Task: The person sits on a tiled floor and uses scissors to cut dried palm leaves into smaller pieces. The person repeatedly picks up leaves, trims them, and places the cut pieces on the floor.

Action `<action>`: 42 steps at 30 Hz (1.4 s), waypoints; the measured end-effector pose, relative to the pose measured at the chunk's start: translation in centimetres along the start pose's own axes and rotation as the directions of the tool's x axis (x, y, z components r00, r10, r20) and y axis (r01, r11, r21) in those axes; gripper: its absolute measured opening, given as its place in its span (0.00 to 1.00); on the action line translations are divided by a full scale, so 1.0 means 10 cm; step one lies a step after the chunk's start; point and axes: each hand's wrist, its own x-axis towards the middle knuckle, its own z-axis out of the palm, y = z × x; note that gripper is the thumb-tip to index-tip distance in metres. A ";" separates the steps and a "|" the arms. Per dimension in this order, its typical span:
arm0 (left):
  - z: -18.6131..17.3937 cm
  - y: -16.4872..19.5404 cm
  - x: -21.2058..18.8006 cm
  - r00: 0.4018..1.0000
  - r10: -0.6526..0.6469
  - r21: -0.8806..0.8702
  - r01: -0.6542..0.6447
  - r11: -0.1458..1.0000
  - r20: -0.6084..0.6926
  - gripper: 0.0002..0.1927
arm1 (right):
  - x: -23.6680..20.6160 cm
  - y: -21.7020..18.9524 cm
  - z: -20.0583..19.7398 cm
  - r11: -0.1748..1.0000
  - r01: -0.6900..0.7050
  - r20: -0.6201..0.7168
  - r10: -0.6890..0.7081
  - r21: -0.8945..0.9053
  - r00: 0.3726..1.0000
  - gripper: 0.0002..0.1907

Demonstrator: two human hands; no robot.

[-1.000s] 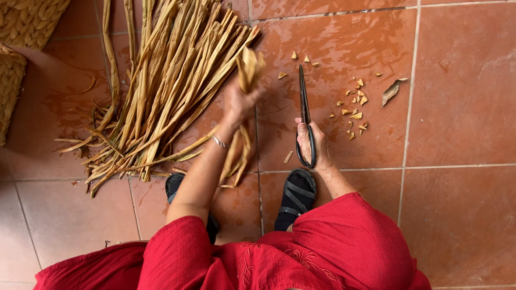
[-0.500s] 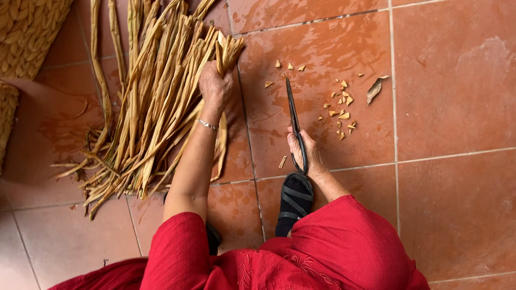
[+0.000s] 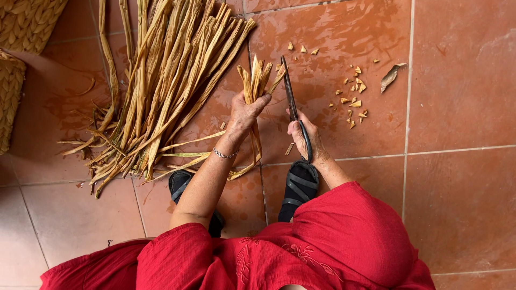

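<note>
The left hand point(image 3: 244, 114) is clenched around a small bunch of tan dried plant strips point(image 3: 257, 80), holding it upright over the terracotta tiled floor point(image 3: 462, 107) so that the ragged upper ends fan out just above the fist, while the long tails trail down past the wrist with its thin silver bracelet point(image 3: 224, 154). The right hand point(image 3: 303, 137) grips the handle end of long, dark-bladed shears point(image 3: 290, 96), whose tip points away from the person and lies just beside the bunch's top. From where the two meet, this looks to me like the trimming stage: the ends are lined up but not yet between the blades. The cut would call for bringing the blades across the tips squarely, clear of the left fingers.

To the left lies a large heap of the same long dried strips point(image 3: 161, 86), well apart from the shears. Small pale offcuts point(image 3: 352, 99) are scattered on the tiles to the right, with a curled brown leaf point(image 3: 391, 77) beyond them. A woven straw basket point(image 3: 11, 91) sits at the far left edge. Black sandals point(image 3: 298, 185) show beneath the red garment point(image 3: 322, 241). Nothing crowds the blades.
</note>
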 end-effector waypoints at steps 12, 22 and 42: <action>0.10 -0.06 -0.13 0.998 -0.038 0.012 0.037 0.999 0.049 0.09 | -0.02 -0.11 0.03 0.989 -0.097 -0.022 0.096 -0.114 0.995 0.30; -0.03 -0.23 0.01 0.998 -0.064 0.189 0.063 0.980 -0.001 0.12 | -0.02 0.04 0.10 0.954 -0.219 -0.069 0.237 0.203 0.969 0.28; -0.32 0.16 1.35 0.843 0.532 0.967 -0.067 0.246 -0.077 0.11 | -0.08 0.14 -0.02 0.952 -0.284 0.003 0.286 -0.113 0.958 0.32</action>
